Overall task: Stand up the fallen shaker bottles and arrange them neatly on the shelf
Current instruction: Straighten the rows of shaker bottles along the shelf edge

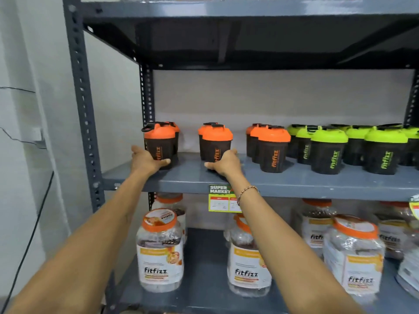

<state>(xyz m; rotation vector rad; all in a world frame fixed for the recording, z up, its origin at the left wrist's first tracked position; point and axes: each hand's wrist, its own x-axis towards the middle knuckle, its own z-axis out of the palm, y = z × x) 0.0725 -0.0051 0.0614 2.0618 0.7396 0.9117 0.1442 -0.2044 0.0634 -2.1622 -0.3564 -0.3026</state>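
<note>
Black shaker bottles stand upright on the grey middle shelf (283,182). My left hand (147,160) grips the base of the leftmost orange-lidded shaker (160,141), with another one behind it. My right hand (225,163) wraps the base of a second orange-lidded shaker (216,142), which also has one behind it. To the right stands a tight group of three orange-lidded shakers (273,148). Beyond them are several green-lidded shakers (328,149) in rows. No bottle in view lies on its side.
The shelf post (84,109) rises at the left, close to the leftmost shaker. A price tag (221,198) hangs from the shelf's front edge. Large clear jars with orange lids (159,250) fill the shelf below. The underside of the upper shelf (249,35) is well above the lids.
</note>
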